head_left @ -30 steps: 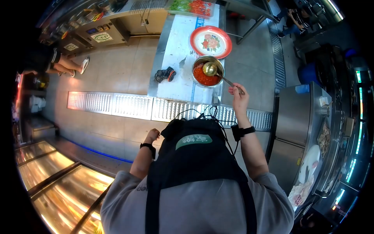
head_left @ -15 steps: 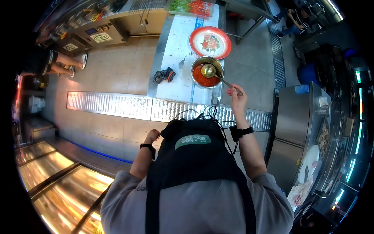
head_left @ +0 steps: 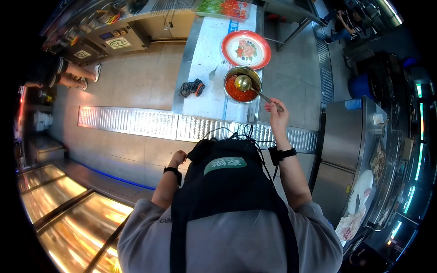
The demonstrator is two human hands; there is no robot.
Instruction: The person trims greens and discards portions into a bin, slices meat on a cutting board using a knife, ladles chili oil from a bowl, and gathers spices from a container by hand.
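My right hand [head_left: 276, 110] is closed on the handle of a metal ladle [head_left: 243, 83], whose bowl is over the red sauce in a steel pot [head_left: 259, 92]. The pot stands at the near right edge of the white-topped table [head_left: 205, 59]. Behind it lies a round plate [head_left: 246, 49] with a red rim and a flower print. A dark bundle with an orange edge [head_left: 192, 88] rests left of the pot. My left hand [head_left: 180, 157] hangs beside the black apron, fingers curled, with nothing visible in it.
At the table's far end is a clear tray [head_left: 223, 10] of chopped green and red pieces. A person's legs [head_left: 79, 73] show at the left, and another person [head_left: 348, 25] sits at the far right. A steel cabinet [head_left: 341, 136] stands to my right.
My right hand and the ladle have shifted slightly left since the first frame. The person's legs at the left have also moved a little left.
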